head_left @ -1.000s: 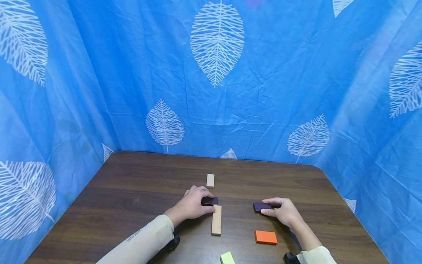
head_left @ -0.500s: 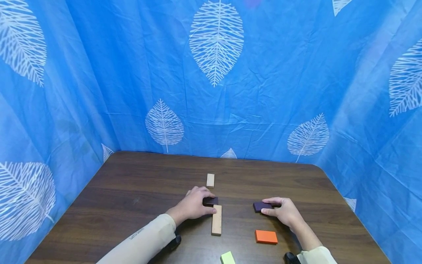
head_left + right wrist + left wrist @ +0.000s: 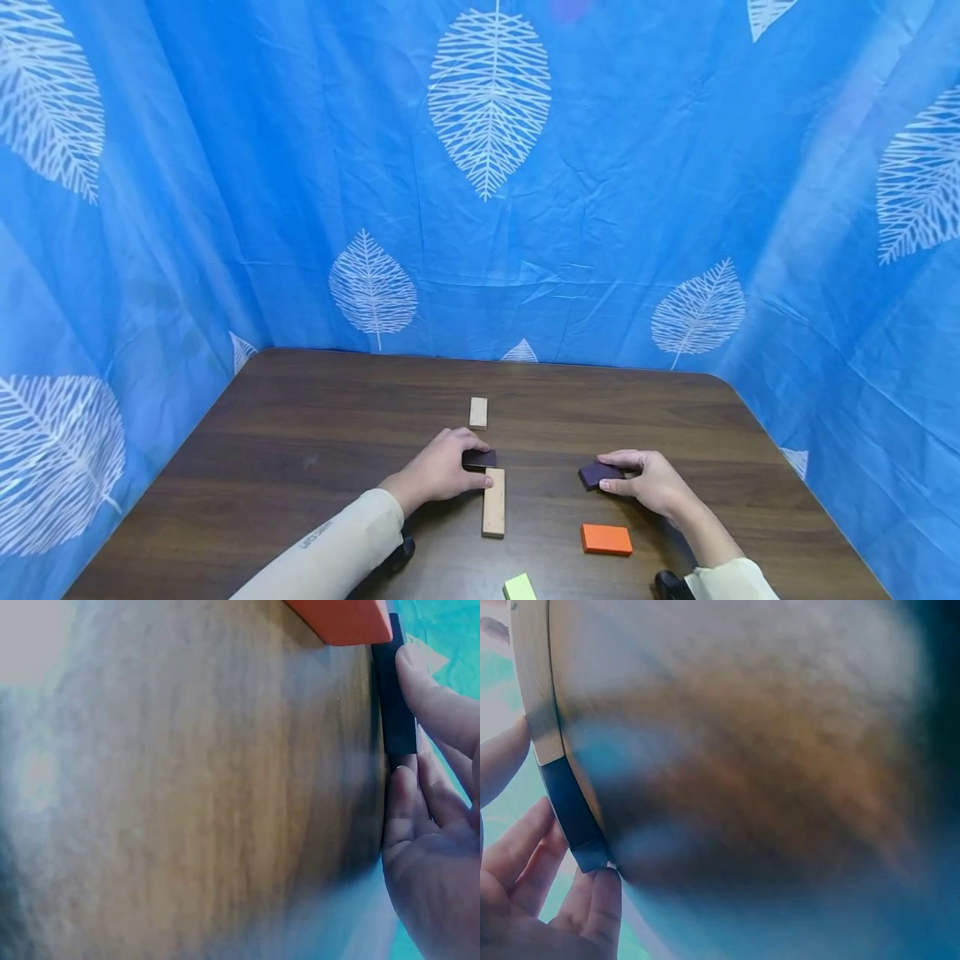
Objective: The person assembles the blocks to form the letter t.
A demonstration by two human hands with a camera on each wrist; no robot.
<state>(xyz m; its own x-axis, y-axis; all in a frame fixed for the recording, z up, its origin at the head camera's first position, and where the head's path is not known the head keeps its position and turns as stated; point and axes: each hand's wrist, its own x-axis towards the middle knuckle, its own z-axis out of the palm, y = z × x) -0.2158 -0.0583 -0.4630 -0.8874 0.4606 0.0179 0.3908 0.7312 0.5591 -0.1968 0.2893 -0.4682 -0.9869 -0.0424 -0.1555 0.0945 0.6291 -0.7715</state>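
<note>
Near the table's middle, my left hand (image 3: 433, 471) grips a dark block (image 3: 481, 458) between thumb and fingers. A long pale wooden block (image 3: 493, 510) lies lengthwise just in front of it, and the left thumb reaches its far end. In the left wrist view the dark block (image 3: 570, 802) meets the end of the wooden block (image 3: 536, 682). Farther right, my right hand (image 3: 654, 483) pinches a dark purple block (image 3: 596, 475) on the table, thumb on the near side. The right wrist view shows this block (image 3: 395, 697) edge-on at the fingers.
An orange block (image 3: 607, 539) lies in front of the right hand. A yellow-green block (image 3: 519, 587) is cut off at the bottom edge. Beyond the left hand sits a short pale wooden block (image 3: 478, 413). Blue leaf-patterned cloth (image 3: 600, 208) hangs behind the brown table (image 3: 315, 400).
The purple block in my right hand has turned a little and shifted slightly toward me and right. My left hand has kept its grip almost in place.
</note>
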